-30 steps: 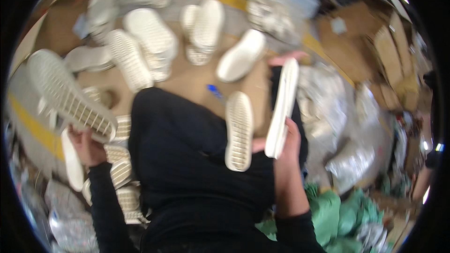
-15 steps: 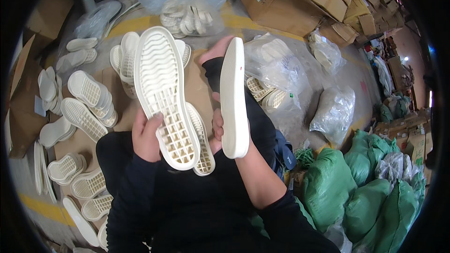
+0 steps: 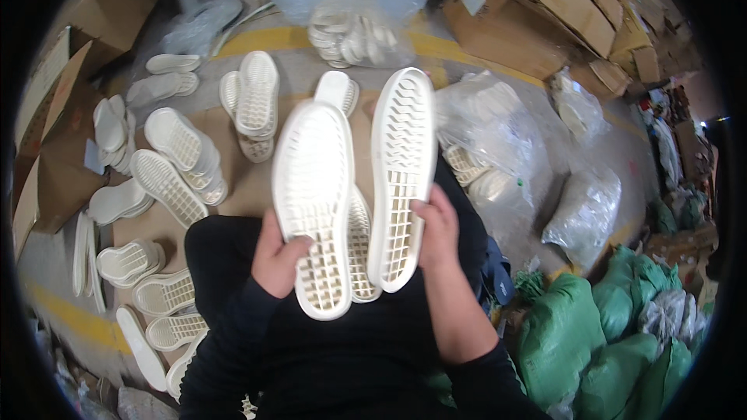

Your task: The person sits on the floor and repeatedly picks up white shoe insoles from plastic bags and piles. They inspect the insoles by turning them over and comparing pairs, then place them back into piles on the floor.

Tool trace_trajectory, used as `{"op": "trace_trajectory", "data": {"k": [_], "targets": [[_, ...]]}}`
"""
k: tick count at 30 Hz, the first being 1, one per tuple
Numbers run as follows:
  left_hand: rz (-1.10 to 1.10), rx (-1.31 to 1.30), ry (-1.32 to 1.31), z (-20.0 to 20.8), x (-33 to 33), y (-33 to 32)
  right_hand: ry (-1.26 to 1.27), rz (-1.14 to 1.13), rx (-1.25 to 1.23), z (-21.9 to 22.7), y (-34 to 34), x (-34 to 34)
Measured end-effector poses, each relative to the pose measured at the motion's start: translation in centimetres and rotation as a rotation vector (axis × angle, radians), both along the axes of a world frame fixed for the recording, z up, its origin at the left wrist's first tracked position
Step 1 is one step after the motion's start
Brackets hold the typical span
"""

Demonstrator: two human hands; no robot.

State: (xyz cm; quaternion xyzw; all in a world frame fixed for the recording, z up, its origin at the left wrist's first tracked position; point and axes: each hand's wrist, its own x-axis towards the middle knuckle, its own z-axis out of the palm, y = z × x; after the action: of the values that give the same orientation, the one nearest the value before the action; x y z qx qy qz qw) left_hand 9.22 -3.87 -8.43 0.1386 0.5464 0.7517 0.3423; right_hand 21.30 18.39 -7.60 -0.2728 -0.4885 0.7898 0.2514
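Note:
A white shoe sole [image 3: 315, 163], wavy at the front and gridded at the heel, is held upright in my left hand [image 3: 278, 255], thumb across its grid. Partly hidden behind it is another sole [image 3: 362, 253]; whether the same hand holds it I cannot tell. My right hand [image 3: 437, 233] grips a further white sole [image 3: 402, 179] along its right edge, the patterned side facing up at me. Both soles stand over my lap, close side by side. Nearest beyond them, a small stack of soles [image 3: 337, 89] rests on the cardboard.
Several stacks of soles [image 3: 175, 140] lie at the left on a flat cardboard sheet [image 3: 241, 187]. Clear plastic bags [image 3: 498, 132] with soles sit at the right. Green sacks [image 3: 560, 334] fill the lower right. Cardboard boxes [image 3: 506, 31] stand at the back and far left.
My right hand has turned its sole from a side-on view to show the wavy and gridded face. Both soles are now nearer each other. The surroundings have shifted right in view.

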Motion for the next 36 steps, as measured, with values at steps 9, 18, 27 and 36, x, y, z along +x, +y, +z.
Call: {"op": "trace_trajectory", "data": {"k": [9,18,27,36], "targets": [[-0.408,0.457,-0.969,-1.2,-0.7,-0.4,-0.299,0.525,1.527,5.1,-0.4,1.1],[-0.129,-0.011,0.062,-7.2,-10.7,8.5,-0.484,0.159,0.606,-4.1,-2.1,2.2],[-0.14,-0.941,0.892,-11.8,-21.9,15.4,-0.774,0.348,0.665,-7.0,-3.3,3.7],[0.715,-0.834,0.68,-7.8,-12.6,-14.0,-0.943,0.59,1.162,-11.3,-2.0,2.1]]}}
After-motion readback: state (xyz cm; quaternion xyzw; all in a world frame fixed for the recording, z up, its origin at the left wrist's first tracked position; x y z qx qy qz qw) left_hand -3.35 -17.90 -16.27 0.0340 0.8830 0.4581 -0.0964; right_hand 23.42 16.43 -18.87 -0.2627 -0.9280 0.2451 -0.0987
